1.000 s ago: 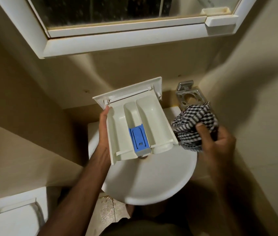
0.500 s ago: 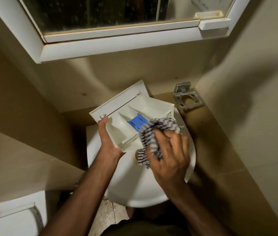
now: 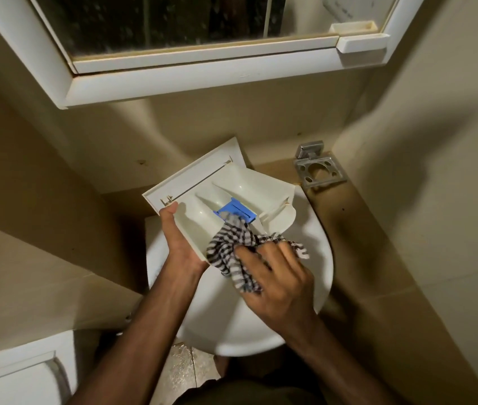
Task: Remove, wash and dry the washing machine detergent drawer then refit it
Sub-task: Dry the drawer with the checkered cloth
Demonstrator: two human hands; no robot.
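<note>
The white detergent drawer (image 3: pixel 243 185) with a blue insert (image 3: pixel 236 211) is tilted above the white sink (image 3: pixel 316 276). My left hand (image 3: pixel 179 244) grips the drawer's left edge, thumb on the front panel. My right hand (image 3: pixel 275 282) is closed on a black-and-white checked cloth (image 3: pixel 231 247), which is pressed into the drawer's near compartment just below the blue insert. The cloth hides the drawer's near end.
A white-framed mirror cabinet (image 3: pixel 202 77) hangs above. A metal toothbrush holder (image 3: pixel 318 171) is fixed on the wall at right. A white toilet cistern (image 3: pixel 15 378) sits at lower left. Beige walls close in on both sides.
My right hand brought the cloth from the right side into the drawer and has slid it toward me. My left hand tilted the drawer flatter and turned it.
</note>
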